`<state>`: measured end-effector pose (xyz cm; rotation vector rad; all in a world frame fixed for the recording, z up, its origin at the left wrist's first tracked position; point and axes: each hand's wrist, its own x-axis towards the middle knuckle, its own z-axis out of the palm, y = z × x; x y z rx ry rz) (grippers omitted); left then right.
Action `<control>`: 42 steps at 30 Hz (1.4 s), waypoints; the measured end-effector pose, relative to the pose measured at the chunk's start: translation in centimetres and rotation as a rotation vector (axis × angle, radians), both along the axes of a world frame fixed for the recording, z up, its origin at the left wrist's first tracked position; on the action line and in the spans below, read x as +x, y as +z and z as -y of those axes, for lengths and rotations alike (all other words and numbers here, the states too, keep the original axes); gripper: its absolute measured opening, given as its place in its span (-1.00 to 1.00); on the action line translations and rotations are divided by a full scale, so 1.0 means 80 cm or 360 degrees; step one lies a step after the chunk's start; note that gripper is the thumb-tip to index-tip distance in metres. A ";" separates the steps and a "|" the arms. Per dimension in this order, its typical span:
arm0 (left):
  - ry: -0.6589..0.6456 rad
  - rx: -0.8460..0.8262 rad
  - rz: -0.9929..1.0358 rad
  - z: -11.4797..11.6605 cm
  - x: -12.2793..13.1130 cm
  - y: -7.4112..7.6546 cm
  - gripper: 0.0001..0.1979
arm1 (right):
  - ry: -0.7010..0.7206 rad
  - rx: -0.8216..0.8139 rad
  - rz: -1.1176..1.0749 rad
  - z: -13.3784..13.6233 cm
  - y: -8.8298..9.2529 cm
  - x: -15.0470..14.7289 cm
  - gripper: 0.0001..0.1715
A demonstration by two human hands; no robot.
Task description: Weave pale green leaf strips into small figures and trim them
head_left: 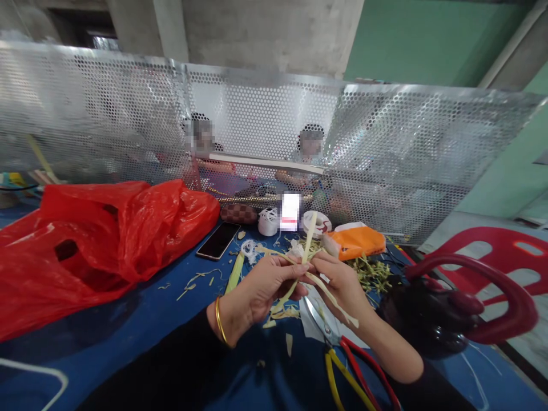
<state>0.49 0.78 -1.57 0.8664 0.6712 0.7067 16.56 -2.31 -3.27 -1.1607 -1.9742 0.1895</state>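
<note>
Pale yellow-green leaf strips [309, 240] cross one another between my two hands. My left hand [266, 283] pinches them between thumb and fingers, a gold bangle on its wrist. Fingertips of my right hand [336, 277] are closed on the same strips, right beside the left thumb. One strip stands upright above the fingers; another trails down over my right wrist. Scissors [327, 331], with one red and one yellow handle, lie on white paper just below the hands. Dry leaf scraps [285, 312] are scattered under the left fingers.
A black kettle [432, 314] stands close to my right forearm. A red plastic bag [107, 240] spreads across the left. Beyond my hands are a phone [218, 240], a white string roll [268, 221], an orange packet [359, 241] and a perforated metal screen [257, 114].
</note>
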 end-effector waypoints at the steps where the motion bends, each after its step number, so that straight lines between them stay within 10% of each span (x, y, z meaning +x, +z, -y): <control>1: 0.0006 0.0008 0.0001 0.000 0.000 0.000 -0.97 | -0.0001 -0.0009 -0.0033 -0.001 0.000 0.000 -0.58; 12: 0.0296 0.0313 -0.0221 -0.004 -0.001 0.007 -0.94 | 0.0039 -0.0761 -0.0470 0.007 0.018 0.003 -0.57; 19: 0.0390 0.0409 -0.0273 -0.008 0.002 0.002 -0.98 | -0.0147 -0.0480 0.0022 0.015 0.016 0.004 -0.61; 24: 0.0244 0.0674 -0.0423 -0.002 0.004 -0.007 -0.95 | -0.0481 0.0243 0.0104 0.024 0.020 -0.004 -0.81; 30: -0.0084 0.1050 -0.0609 0.016 0.007 -0.025 -0.83 | -0.0291 0.0268 0.0243 0.034 0.016 -0.025 -0.93; 42: 0.0307 0.0264 -0.0046 0.005 0.004 0.001 -0.74 | -0.0335 0.0835 0.0353 0.040 0.013 -0.037 -0.87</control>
